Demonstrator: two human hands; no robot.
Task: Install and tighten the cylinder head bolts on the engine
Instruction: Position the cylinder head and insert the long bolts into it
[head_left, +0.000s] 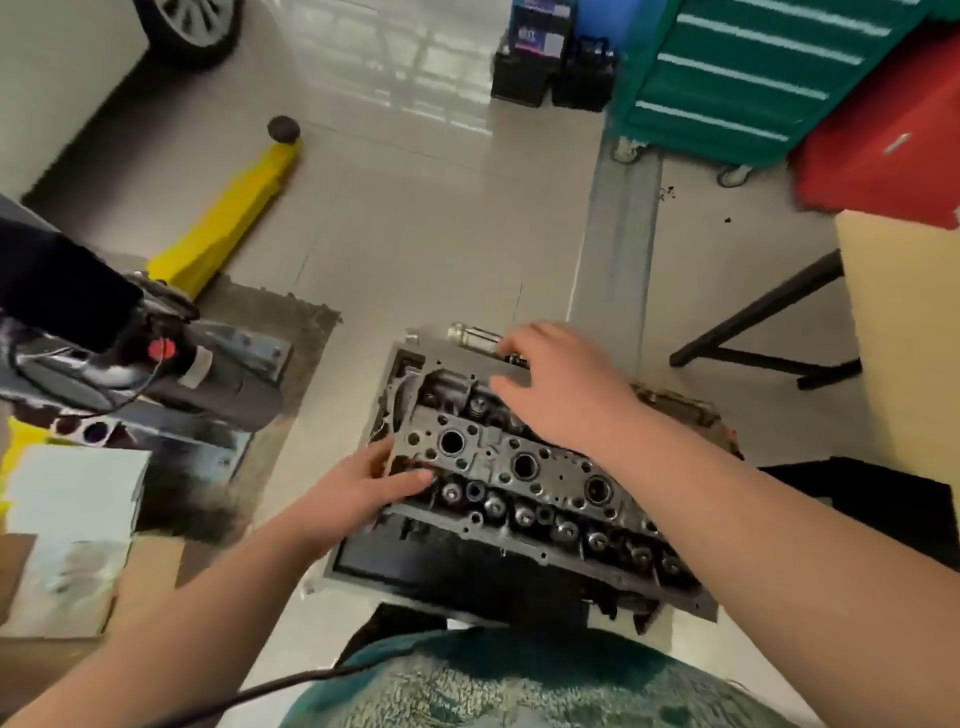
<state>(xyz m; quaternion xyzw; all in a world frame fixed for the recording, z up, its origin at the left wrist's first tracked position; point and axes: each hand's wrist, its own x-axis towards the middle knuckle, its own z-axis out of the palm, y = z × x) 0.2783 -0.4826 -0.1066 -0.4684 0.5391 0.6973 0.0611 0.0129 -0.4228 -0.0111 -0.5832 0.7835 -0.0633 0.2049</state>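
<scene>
I see a glossy light tiled floor (441, 218) reflecting overhead light. A yellow lift arm (228, 218) lies at left, a car wheel (192, 26) at top left. A green drawer cabinet (737, 78) on casters stands beside a red cabinet (883, 145).

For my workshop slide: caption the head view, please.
Left hand rests on the cylinder head; right hand reaches over its far edge.
</scene>
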